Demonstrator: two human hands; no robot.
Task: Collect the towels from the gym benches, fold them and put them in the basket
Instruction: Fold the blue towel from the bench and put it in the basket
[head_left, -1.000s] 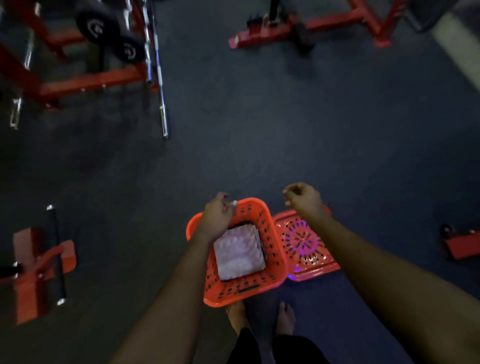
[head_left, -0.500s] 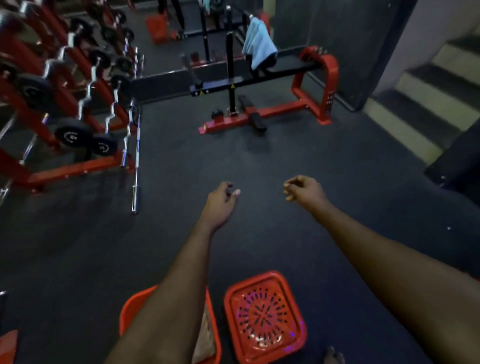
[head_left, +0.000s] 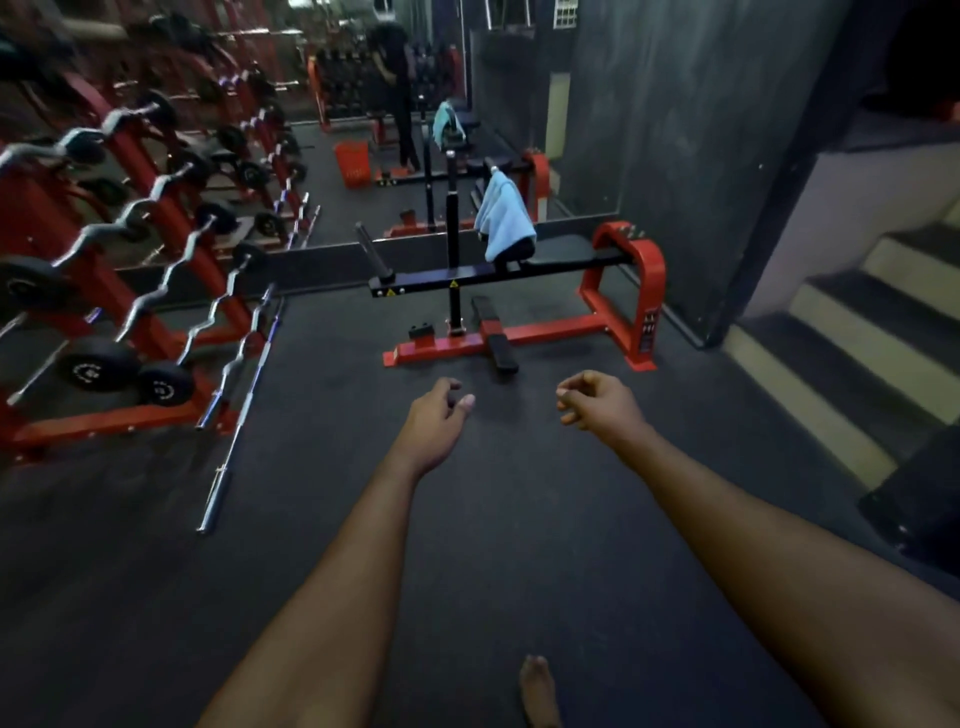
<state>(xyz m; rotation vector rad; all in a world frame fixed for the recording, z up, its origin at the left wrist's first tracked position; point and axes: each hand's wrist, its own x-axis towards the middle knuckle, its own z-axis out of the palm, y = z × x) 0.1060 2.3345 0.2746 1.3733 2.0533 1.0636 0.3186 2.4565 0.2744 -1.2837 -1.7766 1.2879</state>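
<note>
Both hands, left (head_left: 439, 413) and right (head_left: 595, 400), hang empty with fingers loosely curled. The light-blue towel (head_left: 503, 221) drapes over the bench's upright post, well ahead. Yanked sideways, it could snag there.

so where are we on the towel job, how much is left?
Done: nothing this view can confirm; the basket is out of frame. In hand: nothing, left hand and right hand are both empty, fingers loosely curled, held out over the floor. Left: a light blue towel hangs on the red-and-black bench ahead, apart from both hands. It needs collecting, folding and dropping in the basket.
</note>
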